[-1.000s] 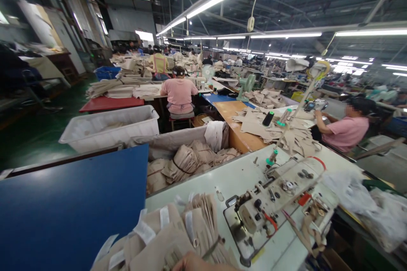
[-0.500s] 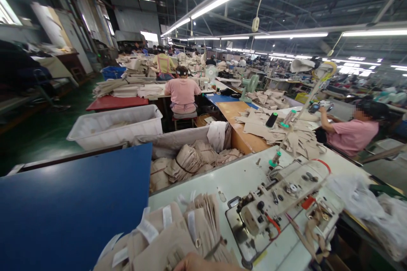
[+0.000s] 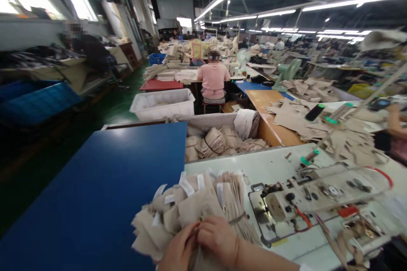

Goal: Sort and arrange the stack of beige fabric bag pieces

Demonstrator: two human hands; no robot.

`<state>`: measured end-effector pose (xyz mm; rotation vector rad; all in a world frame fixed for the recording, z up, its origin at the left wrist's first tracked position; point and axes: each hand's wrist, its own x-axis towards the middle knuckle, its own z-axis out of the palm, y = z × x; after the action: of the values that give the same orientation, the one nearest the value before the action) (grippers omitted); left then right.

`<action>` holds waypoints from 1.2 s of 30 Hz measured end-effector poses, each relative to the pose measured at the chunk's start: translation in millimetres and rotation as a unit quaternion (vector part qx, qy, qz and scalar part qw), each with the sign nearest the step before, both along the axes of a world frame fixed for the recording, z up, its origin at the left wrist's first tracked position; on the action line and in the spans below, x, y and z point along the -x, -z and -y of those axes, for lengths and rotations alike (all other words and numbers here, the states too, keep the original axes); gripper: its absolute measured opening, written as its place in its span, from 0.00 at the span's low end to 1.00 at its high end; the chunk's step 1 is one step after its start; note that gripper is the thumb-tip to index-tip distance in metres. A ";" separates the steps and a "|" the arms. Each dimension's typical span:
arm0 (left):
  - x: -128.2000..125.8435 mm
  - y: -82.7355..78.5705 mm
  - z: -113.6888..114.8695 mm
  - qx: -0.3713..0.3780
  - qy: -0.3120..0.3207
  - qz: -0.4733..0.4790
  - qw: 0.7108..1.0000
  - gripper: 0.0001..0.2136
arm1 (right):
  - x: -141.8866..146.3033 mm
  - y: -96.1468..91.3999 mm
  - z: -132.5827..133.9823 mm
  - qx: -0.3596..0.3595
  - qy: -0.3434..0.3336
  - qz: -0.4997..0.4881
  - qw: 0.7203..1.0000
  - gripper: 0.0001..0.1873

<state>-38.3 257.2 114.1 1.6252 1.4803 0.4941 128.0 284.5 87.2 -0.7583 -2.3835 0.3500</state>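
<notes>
A bundle of beige cut fabric pieces [image 3: 199,203] lies at the corner where the blue table meets the pale sewing table, with white strips sticking up from it. A dark tie [image 3: 238,219] crosses the right-hand stack. Low in the view, my left hand [image 3: 178,249] is closed on the near edge of the fabric. My right hand [image 3: 218,235] reaches in from the right, its fingers curled on the same fabric beside the left fingertips. What lies between the fingertips is mostly hidden.
Right of the bundle is an industrial sewing machine [image 3: 305,203]. The blue tabletop [image 3: 127,178] spreads to the left. Behind stands a bin of tied beige bundles [image 3: 219,142], then a white tub [image 3: 163,106]. A co-worker in pink [image 3: 213,77] sits farther ahead.
The view has swung left. My left hand has come into view and both hands are now together on the fabric; earlier only part of one hand showed at the bottom edge.
</notes>
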 end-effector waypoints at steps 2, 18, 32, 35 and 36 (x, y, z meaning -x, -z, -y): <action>-10.7 -18.7 -0.9 0.020 -0.004 -0.007 1.000 0.18 | -5.1 -6.6 4.8 -0.056 0.052 -0.041 0.996 0.16; -27.6 -41.0 3.6 -0.091 0.134 -0.232 0.959 0.14 | -33.0 -9.5 22.1 0.075 0.101 -0.024 0.992 0.11; 31.2 -29.4 36.7 -0.223 -0.056 -0.154 0.961 0.10 | -115.0 21.4 14.6 0.307 0.377 -0.138 0.863 0.25; 67.0 -3.0 58.0 -0.105 -0.366 -0.095 0.920 0.19 | -144.1 46.4 -10.5 0.380 0.511 -0.178 0.750 0.40; 73.8 7.0 61.1 -0.041 -0.440 -0.075 0.894 0.23 | -147.5 52.7 -17.6 0.397 0.524 -0.179 0.732 0.42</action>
<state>-112.1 196.1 107.2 0.9743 2.3197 0.9404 275.5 302.1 34.6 -2.0245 -1.0469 0.9010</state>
